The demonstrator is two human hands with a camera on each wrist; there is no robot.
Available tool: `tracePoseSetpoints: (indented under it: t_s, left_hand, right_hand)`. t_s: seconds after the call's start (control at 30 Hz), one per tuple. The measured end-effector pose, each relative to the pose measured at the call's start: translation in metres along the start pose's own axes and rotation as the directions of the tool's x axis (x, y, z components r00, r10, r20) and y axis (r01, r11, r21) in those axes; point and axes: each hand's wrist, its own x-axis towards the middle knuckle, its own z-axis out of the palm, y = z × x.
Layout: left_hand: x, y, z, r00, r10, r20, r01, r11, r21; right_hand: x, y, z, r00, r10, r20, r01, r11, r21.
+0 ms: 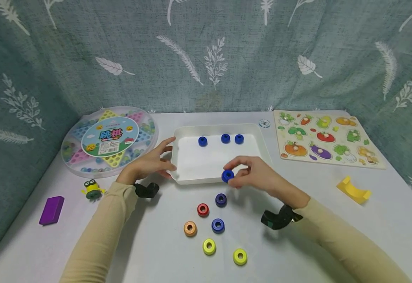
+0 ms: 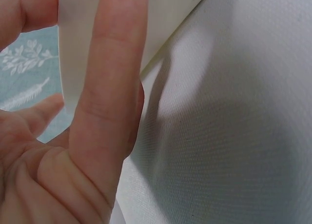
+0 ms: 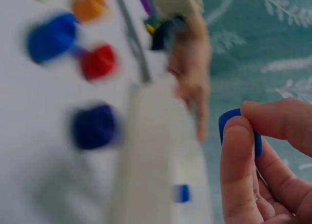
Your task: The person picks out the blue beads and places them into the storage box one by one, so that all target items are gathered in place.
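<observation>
The right hand (image 1: 259,177) pinches a small blue plastic ring (image 1: 227,175) between thumb and fingertips, holding it at the near rim of the shallow white rectangular tray (image 1: 184,173); the right wrist view shows the same blue ring (image 3: 237,131) nipped by its edge, thumb on one side and fingers on the other, a light grip that leaves the hole and faces free. The left hand (image 1: 153,161) lies against the tray's left wall with fingers (image 2: 109,87) straight and flat along it, apparently to steady the tray so it does not slide on the white tabletop (image 1: 333,220). Three more blue rings (image 1: 225,138) sit apart along the tray's far side; only blue ones are inside. Near the tray, loose on the tabletop, lie a purple ring (image 1: 221,199), a red ring (image 1: 203,209), another blue ring (image 1: 218,225), an orange ring (image 1: 190,228) and two yellow-green rings (image 1: 209,246); these stay grouped within easy reach of the right hand.
</observation>
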Motion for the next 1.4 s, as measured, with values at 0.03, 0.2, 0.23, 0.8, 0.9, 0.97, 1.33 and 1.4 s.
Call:
tracePoseSetpoints:
  t_s: [0.03, 0.2, 0.23, 0.8, 0.9, 0.97, 1.33, 1.4]
  left_hand:
    - [-0.001, 0.000, 0.000, 1.000, -0.003, -0.003, 0.003, 1.000, 0.001]
    - [-0.001, -0.001, -0.001, 1.000, -0.011, -0.008, 0.011, 1.000, 0.005]
    - [-0.001, -0.001, -0.001, 1.000, -0.011, -0.009, 0.011, 1.000, 0.004]
    - [-0.002, 0.000, 0.000, 1.000, -0.005, -0.025, 0.005, 1.000, 0.009]
    - [-0.001, -0.001, 0.000, 1.000, -0.004, -0.025, 0.004, 1.000, 0.002]
    - [-0.001, -0.002, 0.001, 1.000, -0.003, -0.025, 0.003, 1.000, -0.001]
    - [0.000, -0.002, 0.000, 1.000, -0.007, -0.027, 0.007, 1.000, 0.012]
    - [0.000, -0.002, 0.000, 1.000, -0.006, -0.028, 0.006, 1.000, 0.014]
  right_hand:
    - [0.008, -0.006, -0.005, 1.000, 0.003, -0.013, -0.003, 1.000, 0.003]
    - [0.053, -0.031, -0.027, 0.998, -0.011, -0.064, 0.013, 1.000, 0.025]
    - [0.061, -0.034, -0.030, 0.997, -0.007, -0.071, 0.009, 0.999, 0.031]
    - [0.136, -0.011, -0.006, 0.987, 0.160, -0.023, -0.158, 0.986, 0.055]
    - [0.140, -0.007, -0.004, 0.983, 0.185, -0.018, -0.184, 0.982, 0.042]
    - [0.142, -0.004, -0.003, 0.979, 0.205, -0.017, -0.204, 0.978, 0.037]
    - [0.148, 0.001, -0.003, 0.967, 0.256, 0.002, -0.256, 0.967, 0.014]
    - [0.148, 0.001, -0.003, 0.967, 0.255, 0.004, -0.255, 0.967, 0.012]
